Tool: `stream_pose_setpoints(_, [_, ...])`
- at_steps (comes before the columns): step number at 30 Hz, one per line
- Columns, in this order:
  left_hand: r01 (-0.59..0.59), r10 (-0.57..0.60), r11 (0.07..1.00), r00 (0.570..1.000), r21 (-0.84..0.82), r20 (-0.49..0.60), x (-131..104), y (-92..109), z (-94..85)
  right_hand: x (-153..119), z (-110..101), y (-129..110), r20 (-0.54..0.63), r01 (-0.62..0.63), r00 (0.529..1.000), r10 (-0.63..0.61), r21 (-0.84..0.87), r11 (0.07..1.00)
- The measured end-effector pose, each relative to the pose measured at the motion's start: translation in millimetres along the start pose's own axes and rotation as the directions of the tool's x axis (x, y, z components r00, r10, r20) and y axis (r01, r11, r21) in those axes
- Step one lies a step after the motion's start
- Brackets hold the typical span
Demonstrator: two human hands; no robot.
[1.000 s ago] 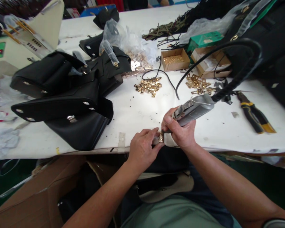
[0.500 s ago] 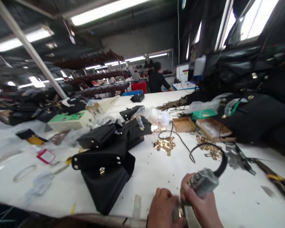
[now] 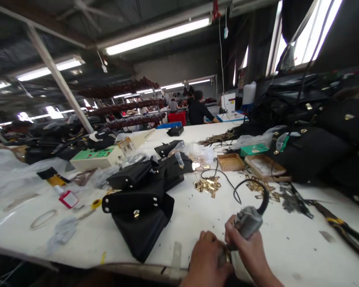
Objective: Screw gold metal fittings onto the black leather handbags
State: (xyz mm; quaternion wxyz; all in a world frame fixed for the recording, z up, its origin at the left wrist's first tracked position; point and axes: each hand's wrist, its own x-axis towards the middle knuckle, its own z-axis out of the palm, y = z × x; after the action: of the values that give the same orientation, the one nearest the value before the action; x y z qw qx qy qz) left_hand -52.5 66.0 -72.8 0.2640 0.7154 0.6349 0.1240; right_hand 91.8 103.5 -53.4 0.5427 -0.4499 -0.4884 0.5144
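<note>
My right hand [image 3: 253, 253] is wrapped round a grey corded power tool [image 3: 249, 224], which looks like an electric screwdriver. Its black cable [image 3: 265, 201] loops up from the back end. The tool's tip points down toward my left hand [image 3: 208, 259], close to the table's front edge. My left hand is closed on a small item with a shiny gold metal part [image 3: 228, 255]; the fingers cover most of it. To the left of my hands lies a black leather bag [image 3: 137, 223] with a gold clasp [image 3: 136, 214].
Gold metal fittings [image 3: 208, 185] lie piled beyond my hands, near a cardboard box [image 3: 231, 162]. Black-and-yellow pliers [image 3: 338, 223] rest at the right. A red-and-white bottle [image 3: 68, 198] and yellow tape roll [image 3: 96, 203] are at left. A person [image 3: 199, 109] works farther back.
The camera view has shifted, moving the table items slightly in the picture. Both hands stay together at the gold part, the tool still in my right hand.
</note>
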Motion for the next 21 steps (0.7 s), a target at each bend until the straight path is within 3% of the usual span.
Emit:
stream_pose_setpoints(5, [-0.071, 0.073, 0.997, 0.996, 0.043, -0.051, -10.0, 15.8, -10.0, 2.7, -8.3, -4.2, 0.015, 0.072, 0.997, -0.072, 0.05, 0.996])
stream_pose_setpoints(16, [-0.092, 0.091, 0.99, 0.996, 0.105, 0.011, 6.7, 16.7, -14.0, 9.1, -10.2, 1.6, 0.032, 0.156, 0.986, -0.161, 0.129, 0.979])
stream_pose_setpoints(21, [-0.085, 0.086, 0.994, 0.996, 0.07, -0.016, 7.6, 15.8, -10.9, 10.9, -9.1, 0.3, 0.008, 0.194, 0.98, -0.197, 0.144, 0.97])
